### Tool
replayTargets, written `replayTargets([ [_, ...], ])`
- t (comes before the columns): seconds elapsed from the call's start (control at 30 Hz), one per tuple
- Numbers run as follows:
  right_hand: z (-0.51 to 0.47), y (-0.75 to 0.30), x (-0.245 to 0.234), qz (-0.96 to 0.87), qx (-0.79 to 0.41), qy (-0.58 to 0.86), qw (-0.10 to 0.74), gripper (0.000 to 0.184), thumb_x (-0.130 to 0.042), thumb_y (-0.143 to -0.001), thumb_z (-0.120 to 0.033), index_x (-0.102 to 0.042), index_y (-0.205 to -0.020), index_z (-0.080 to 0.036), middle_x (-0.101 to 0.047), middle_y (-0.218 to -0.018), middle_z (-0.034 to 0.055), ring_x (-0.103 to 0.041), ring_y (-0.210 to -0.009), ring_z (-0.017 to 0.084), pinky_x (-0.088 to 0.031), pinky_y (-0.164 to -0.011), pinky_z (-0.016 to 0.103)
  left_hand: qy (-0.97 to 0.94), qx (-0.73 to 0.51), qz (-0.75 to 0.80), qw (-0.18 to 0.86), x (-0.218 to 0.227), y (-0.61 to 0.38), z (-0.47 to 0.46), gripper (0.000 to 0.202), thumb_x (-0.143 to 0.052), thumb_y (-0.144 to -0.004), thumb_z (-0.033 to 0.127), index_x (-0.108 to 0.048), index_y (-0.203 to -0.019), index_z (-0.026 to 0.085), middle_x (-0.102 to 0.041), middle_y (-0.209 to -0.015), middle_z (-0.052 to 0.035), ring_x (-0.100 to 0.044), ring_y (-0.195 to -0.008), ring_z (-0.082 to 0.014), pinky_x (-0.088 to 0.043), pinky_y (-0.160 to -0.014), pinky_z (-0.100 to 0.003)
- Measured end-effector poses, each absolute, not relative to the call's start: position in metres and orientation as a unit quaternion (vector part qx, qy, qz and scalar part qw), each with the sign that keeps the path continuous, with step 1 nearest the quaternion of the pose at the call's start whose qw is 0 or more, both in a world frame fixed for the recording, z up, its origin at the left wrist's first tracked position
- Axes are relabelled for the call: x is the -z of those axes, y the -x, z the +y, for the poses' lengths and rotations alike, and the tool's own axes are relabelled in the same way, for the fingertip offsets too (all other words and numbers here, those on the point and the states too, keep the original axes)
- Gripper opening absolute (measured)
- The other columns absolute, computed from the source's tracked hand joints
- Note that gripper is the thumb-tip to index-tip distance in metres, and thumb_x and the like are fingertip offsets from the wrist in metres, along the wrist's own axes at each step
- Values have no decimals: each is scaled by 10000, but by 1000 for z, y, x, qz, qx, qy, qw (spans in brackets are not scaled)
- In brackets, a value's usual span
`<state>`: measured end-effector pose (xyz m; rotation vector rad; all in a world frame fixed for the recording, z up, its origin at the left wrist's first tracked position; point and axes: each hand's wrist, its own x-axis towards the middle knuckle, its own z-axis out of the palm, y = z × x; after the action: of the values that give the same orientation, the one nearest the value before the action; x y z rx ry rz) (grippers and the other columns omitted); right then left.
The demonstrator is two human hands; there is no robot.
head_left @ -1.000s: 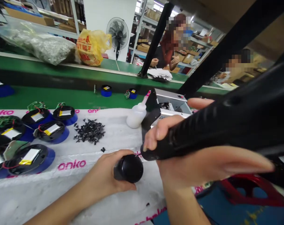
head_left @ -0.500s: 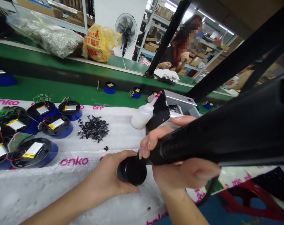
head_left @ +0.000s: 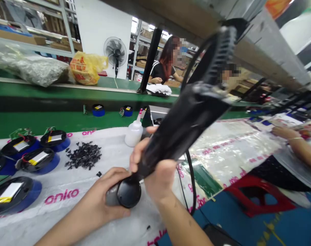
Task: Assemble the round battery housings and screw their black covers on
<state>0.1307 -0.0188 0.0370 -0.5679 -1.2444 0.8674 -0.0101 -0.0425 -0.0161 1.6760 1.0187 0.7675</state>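
My left hand (head_left: 104,198) is closed round a short dark cylindrical part (head_left: 129,192), its round black end turned toward me. My right hand (head_left: 155,174) wraps the lower body of a long black corded tool (head_left: 181,123) that looks like an electric screwdriver. Its narrow end reaches down to the upper edge of the cylindrical part; my fingers hide the exact contact. The tool leans up and to the right, with a ribbed cord sleeve at its top. Left of my hands lies a heap of small black pieces (head_left: 83,155).
Blue round housings (head_left: 39,160) with batteries and circuit boards stand at the left. A white squeeze bottle (head_left: 134,133) is behind my hands. A black cord (head_left: 191,181) hangs at the right, near a red stool (head_left: 258,194). Co-workers sit across the bench and at the right.
The view has swung right and tilted, so things at the left have shifted leftward. The tool's upper end has moved away from the camera and stands more upright. Both hands keep their grip.
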Motion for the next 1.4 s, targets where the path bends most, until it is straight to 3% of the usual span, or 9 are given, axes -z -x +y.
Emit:
replayTargets([
  [0.1,-14,-160,-63,-515,-339,201,762,420,-607,-884,-616,-568,-1109,-263,-551,-623,-48,-466,-379,132,-408,-324,247,-675,-315,429,512,22,17,-41,648,-813,-687,153,-618,-1278,333,-628,-1325,-41,-575,-1277,-284,-418,-1134,-443],
  [0.2,0,-194,-77,-496,-137,224,828,364,-661,-880,-562,-617,-1045,-240,-560,-608,-43,-486,-407,122,-416,-365,227,-639,-316,426,557,30,25,-43,733,-733,-775,181,-462,-1432,362,-591,-1401,-60,-531,-1343,-273,-380,-1161,-472],
  [0.27,12,-212,-75,-502,-103,254,820,356,-658,-890,-560,-608,-1067,-255,-556,-617,-53,-499,-421,113,-417,-385,216,-647,-314,419,555,33,27,-46,724,-682,-827,210,-408,-1474,380,-555,-1463,-54,-485,-1387,-274,-349,-1176,-492],
  [0.43,17,-220,-57,-530,-195,324,759,475,-541,-932,-642,-550,-1164,-228,-538,-586,-64,-494,-376,122,-402,-330,218,-664,-321,485,469,26,11,-46,782,-848,-657,254,-539,-1371,337,-578,-1441,-69,-540,-1324,-349,-405,-1130,-553],
  [0.67,-25,-156,-70,-517,-356,275,728,559,-573,-819,-775,-583,-1077,-279,-571,-571,-43,-480,-352,157,-423,-295,273,-619,-299,454,567,13,10,-37,580,-863,-632,181,-680,-1173,281,-725,-1210,-18,-638,-1179,-282,-447,-1089,-439],
  [0.83,-22,-127,-61,-551,-382,207,713,520,-541,-847,-766,-616,-1075,-304,-584,-618,-23,-510,-415,163,-439,-351,281,-618,-302,435,582,14,14,-37,593,-886,-628,223,-702,-1191,252,-741,-1157,-15,-659,-1085,-278,-467,-1042,-426],
  [1.0,-16,-123,-50,-560,-402,211,693,472,-647,-823,-699,-624,-1086,-308,-600,-636,-33,-513,-424,161,-450,-375,279,-622,-316,407,589,11,13,-36,551,-892,-627,228,-726,-1152,243,-757,-1042,13,-662,-1009,-248,-484,-977,-367],
  [1.2,-12,-118,-41,-571,-412,194,683,414,-636,-830,-662,-622,-1024,-296,-579,-593,-37,-484,-374,160,-410,-342,276,-580,-320,401,632,12,13,-36,464,-864,-613,158,-762,-1060,229,-753,-940,41,-666,-936,-234,-488,-892,-320],
  [1.4,-13,-118,-42,-587,-430,182,662,414,-676,-809,-619,-645,-1044,-278,-634,-618,-18,-527,-386,171,-442,-337,280,-545,-334,378,670,17,14,-38,399,-887,-598,206,-770,-979,187,-700,-818,41,-631,-799,-183,-472,-706,-247],
])
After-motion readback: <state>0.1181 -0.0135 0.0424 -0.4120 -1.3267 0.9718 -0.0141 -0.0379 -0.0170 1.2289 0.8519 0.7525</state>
